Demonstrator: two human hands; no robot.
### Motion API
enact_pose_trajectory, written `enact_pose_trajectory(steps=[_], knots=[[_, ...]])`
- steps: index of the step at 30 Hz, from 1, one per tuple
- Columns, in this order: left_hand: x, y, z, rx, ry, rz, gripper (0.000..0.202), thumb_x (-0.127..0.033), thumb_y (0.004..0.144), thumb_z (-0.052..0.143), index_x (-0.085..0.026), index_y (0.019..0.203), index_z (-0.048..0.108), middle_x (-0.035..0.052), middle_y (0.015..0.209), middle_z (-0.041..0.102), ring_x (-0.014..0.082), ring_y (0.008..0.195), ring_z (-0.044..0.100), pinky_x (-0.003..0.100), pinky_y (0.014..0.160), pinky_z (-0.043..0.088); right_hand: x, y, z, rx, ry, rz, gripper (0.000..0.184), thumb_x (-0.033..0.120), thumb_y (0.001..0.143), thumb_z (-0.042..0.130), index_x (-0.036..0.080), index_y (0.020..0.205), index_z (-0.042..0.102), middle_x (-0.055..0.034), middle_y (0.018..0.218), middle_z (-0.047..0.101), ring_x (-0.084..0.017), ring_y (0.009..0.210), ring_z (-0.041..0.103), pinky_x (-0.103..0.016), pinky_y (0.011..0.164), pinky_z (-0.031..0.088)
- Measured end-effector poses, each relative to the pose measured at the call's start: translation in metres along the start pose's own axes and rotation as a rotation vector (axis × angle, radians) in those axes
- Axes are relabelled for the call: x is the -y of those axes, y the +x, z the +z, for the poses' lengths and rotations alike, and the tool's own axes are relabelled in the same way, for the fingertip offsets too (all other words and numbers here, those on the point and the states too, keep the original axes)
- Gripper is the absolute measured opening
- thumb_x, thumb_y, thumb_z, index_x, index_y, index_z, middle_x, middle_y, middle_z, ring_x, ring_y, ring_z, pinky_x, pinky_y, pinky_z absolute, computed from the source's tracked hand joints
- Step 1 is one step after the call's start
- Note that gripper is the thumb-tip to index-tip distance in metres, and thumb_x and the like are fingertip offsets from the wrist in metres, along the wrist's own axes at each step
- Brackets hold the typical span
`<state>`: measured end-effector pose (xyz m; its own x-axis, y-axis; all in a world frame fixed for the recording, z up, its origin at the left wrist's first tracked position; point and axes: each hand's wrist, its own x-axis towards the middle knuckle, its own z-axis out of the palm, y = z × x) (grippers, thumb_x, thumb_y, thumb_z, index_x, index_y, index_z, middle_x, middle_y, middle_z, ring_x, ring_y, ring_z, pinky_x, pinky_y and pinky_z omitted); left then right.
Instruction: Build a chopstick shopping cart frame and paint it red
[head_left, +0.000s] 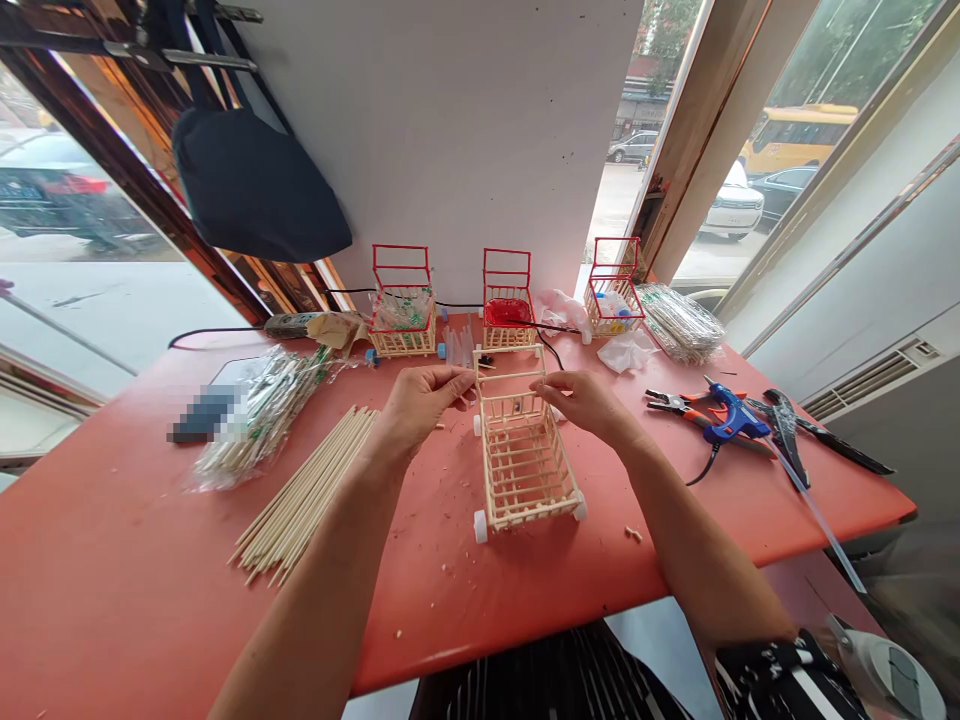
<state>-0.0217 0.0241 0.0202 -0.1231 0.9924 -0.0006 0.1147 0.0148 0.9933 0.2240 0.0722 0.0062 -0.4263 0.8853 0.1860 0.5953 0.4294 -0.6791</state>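
Observation:
A small cart of pale wooden sticks point(523, 460) with white wheels stands on the red table point(112, 560) in front of me. My left hand point(417, 402) pinches the left end of the cart's upright far frame. My right hand point(583, 400) pinches the right end of the same frame. Both hands have their fingers closed on the thin sticks.
Loose wooden sticks point(309, 492) lie left of the cart, beside a bagged bundle point(259, 418). Three finished carts with red handles point(402, 302) point(507, 298) point(613, 288) stand at the back. A blue glue gun point(729, 414), pliers point(675, 404) and black cutters point(786, 420) lie right.

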Motion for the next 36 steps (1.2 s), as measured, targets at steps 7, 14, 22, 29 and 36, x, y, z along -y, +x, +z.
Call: enact_pose_trajectory(steps=[7, 14, 22, 29, 36], knots=[[0.009, 0.003, -0.016, 0.074, 0.074, -0.083, 0.059, -0.060, 0.063, 0.083, -0.020, 0.106, 0.081, 0.0068, 0.085, 0.075, 0.0167, 0.069, 0.063, 0.027, 0.057, 0.052, -0.010, -0.001, -0.020, 0.151, -0.049, -0.012, 0.026, 0.035, 0.096, 0.062, 0.018, 0.100, 0.081, -0.0056, 0.093, 0.081, -0.020, 0.083, 0.070, -0.027, 0.072, 0.051], [0.010, 0.006, -0.018, 0.231, 0.179, -0.055, 0.043, -0.046, 0.062, 0.084, -0.019, 0.095, 0.082, 0.0072, 0.089, 0.078, 0.0194, 0.079, 0.069, 0.034, 0.073, 0.058, -0.016, -0.004, -0.031, 0.205, -0.052, 0.083, 0.029, 0.025, 0.099, 0.058, 0.020, 0.118, 0.079, -0.0081, 0.112, 0.082, -0.020, 0.094, 0.076, -0.027, 0.076, 0.057], [0.009, 0.004, -0.008, 0.331, 0.097, 0.001, 0.048, -0.061, 0.068, 0.082, -0.018, 0.088, 0.083, 0.0119, 0.106, 0.079, 0.0188, 0.079, 0.068, 0.036, 0.077, 0.059, -0.008, -0.004, -0.023, 0.281, 0.047, 0.113, 0.024, 0.017, 0.096, 0.052, 0.019, 0.090, 0.075, -0.0046, 0.089, 0.081, -0.018, 0.080, 0.076, -0.025, 0.065, 0.054], [0.010, 0.004, -0.002, 0.267, 0.120, 0.013, 0.052, -0.063, 0.067, 0.083, -0.018, 0.091, 0.084, 0.0099, 0.095, 0.081, 0.0223, 0.081, 0.071, 0.036, 0.076, 0.058, -0.015, -0.002, -0.023, 0.275, 0.088, 0.034, 0.026, 0.025, 0.094, 0.054, 0.019, 0.074, 0.070, -0.0034, 0.081, 0.077, -0.017, 0.077, 0.071, -0.025, 0.066, 0.055], [0.008, 0.004, -0.003, 0.178, 0.162, 0.000, 0.050, -0.061, 0.065, 0.082, -0.018, 0.091, 0.084, 0.0095, 0.090, 0.080, 0.0259, 0.087, 0.073, 0.032, 0.070, 0.056, -0.018, 0.000, -0.019, 0.144, 0.316, 0.181, 0.016, 0.024, 0.092, 0.065, 0.018, 0.099, 0.079, -0.0063, 0.089, 0.081, -0.015, 0.079, 0.075, -0.021, 0.062, 0.058]])
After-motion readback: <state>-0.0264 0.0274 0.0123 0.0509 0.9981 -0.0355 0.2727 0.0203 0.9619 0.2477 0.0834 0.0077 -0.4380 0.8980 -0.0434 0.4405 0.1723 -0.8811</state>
